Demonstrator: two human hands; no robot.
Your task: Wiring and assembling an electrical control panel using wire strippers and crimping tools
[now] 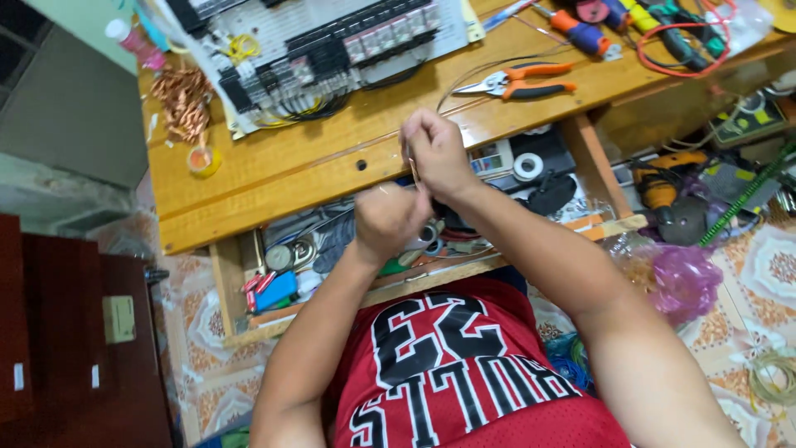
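My left hand (385, 220) and my right hand (435, 153) are raised close together in front of the edge of a wooden table (274, 178). Both are closed in fists around a thin wire (412, 168), which is pinched between them. A fine strand loops from my right hand up over the table toward orange-handled pliers (518, 81). My left hand is lower and nearer my chest, the right one just above it. My fingers hide most of the wire.
On the table lie a white panel with black electrical modules (332, 46), a bundle of copper wire (182, 99), a yellow tape roll (203, 160), screwdrivers (580, 33) and a red cable (684, 46). A cluttered shelf (290, 274) sits under the table. A pink bag (680, 278) is at right.
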